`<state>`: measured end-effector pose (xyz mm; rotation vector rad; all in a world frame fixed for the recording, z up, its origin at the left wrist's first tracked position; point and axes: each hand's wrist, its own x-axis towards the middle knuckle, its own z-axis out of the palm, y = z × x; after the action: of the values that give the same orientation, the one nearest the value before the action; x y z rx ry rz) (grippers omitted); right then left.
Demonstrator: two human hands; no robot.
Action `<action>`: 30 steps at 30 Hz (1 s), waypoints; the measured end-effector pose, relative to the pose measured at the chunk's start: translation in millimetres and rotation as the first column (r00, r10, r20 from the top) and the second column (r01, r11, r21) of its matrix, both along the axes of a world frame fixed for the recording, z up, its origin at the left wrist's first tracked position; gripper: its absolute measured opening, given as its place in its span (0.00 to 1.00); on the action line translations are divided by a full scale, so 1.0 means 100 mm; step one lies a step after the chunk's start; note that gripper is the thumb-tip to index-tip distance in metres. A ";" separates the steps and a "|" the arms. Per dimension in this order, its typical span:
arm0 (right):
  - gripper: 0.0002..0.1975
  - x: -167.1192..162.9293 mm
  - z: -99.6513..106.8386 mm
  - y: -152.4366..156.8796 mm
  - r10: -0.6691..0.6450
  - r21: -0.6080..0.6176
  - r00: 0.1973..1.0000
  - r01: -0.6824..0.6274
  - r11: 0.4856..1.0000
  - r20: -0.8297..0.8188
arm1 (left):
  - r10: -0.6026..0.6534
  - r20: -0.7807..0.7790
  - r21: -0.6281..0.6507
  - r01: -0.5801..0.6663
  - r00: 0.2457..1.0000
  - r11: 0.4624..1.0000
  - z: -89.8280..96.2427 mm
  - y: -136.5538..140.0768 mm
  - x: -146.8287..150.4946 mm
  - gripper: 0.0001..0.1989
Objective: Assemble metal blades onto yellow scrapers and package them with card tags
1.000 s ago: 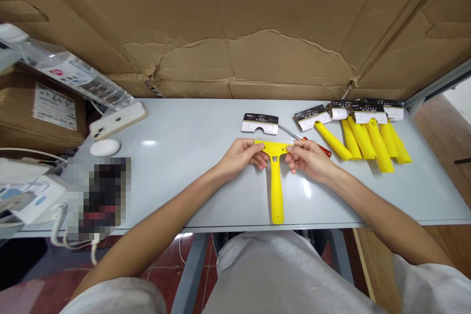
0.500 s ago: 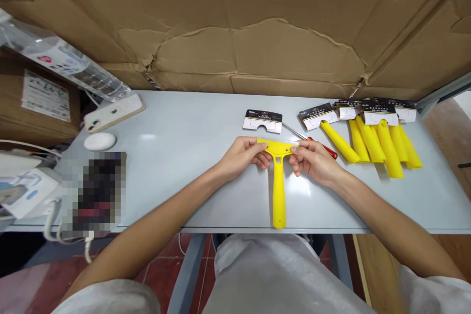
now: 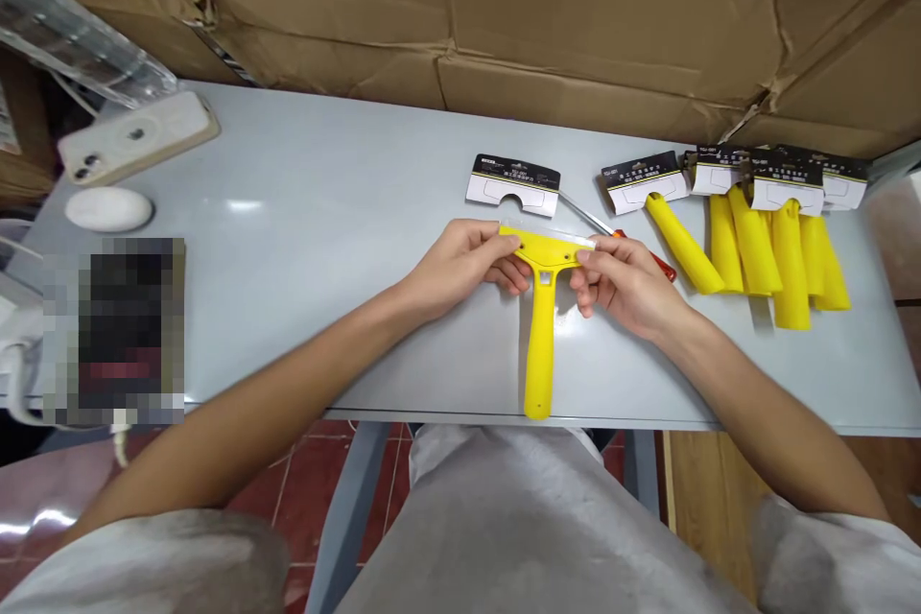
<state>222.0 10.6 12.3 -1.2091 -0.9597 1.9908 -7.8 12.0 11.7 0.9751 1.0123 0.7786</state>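
A yellow T-shaped scraper (image 3: 541, 336) is held between my two hands, its handle pointing toward me. A clear strip runs along its wide top edge. My left hand (image 3: 471, 261) pinches the left end of the head, thumb on top. At the right end, my right hand (image 3: 623, 280) grips the head the same way. Just beyond lies a black and white card (image 3: 513, 180) with a notch in its near edge. A screwdriver with a red handle (image 3: 660, 266) rests behind my right hand, partly hidden by it.
Several yellow scrapers (image 3: 791, 264) with black and white cards lie at the right. On the left are a white phone (image 3: 140, 136), a white oval case (image 3: 109, 209), a blurred-out dark device (image 3: 129, 331) and a plastic bottle (image 3: 86, 34). A cardboard wall (image 3: 504, 38) borders the grey table (image 3: 309, 173).
The camera view has tilted down and shifted slightly right, so the tabletop things appear higher. Both hands keep the same hold on the scraper, whose head is tilted slightly more.
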 end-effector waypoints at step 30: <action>0.22 0.01 0.01 0.00 0.016 0.024 1.000 -0.016 1.000 -0.002 | -0.053 -0.012 0.114 0.054 0.998 0.992 0.01 -0.02 0.00 0.16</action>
<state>223.3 10.8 12.9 -1.1892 -0.9925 1.9876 -8.2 10.2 12.5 1.1007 0.9539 0.7942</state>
